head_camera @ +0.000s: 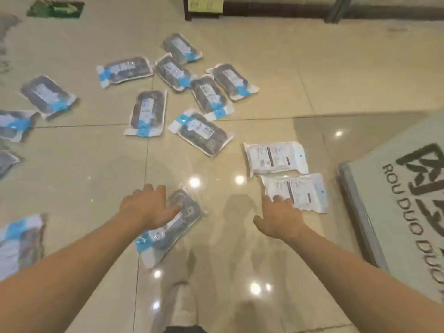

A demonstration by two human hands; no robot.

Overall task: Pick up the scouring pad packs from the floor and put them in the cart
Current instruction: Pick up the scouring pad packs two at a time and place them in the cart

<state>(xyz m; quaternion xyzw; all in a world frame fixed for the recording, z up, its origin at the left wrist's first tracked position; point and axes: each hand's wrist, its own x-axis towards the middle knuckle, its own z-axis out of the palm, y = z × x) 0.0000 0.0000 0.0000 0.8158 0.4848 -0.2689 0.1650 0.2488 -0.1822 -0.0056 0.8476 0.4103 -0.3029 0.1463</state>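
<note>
I am looking down at a glossy beige tiled floor (72, 169) with both my bare arms stretched forward. My left hand (149, 207) is down on the far end of a scouring pad pack (173, 227) lying just in front of me, fingers (174, 210) spread loosely over its dark pad; I cannot tell whether I have gripped it or am only touching it. This pack lies at a slant, its blue-banded end (144, 243) nearer to me.

My right hand (278, 219) reaches to the right, fingers extended and parted, the fingertips (287, 203) touching the near left corner of a white, label-side-up pack (300, 191). A second white-side-up pack (276, 157) lies just beyond it, the two almost touching.

Farther away, a loose cluster of dark packs (192, 92) with blue bands is scattered across the middle of the floor, some overlapping. More packs lie along the left edge: one (48, 97) far left, one (16, 124) cut off by the frame, and one (21, 241) near my left forearm.

On the right stands a grey panel (396, 188) printed with dark lettering reading "ROU DUO DUO". At the far end, the dark base of a display unit (264, 10) is visible, and a green arrow sticker (55, 9) lies on the floor at far left.
</note>
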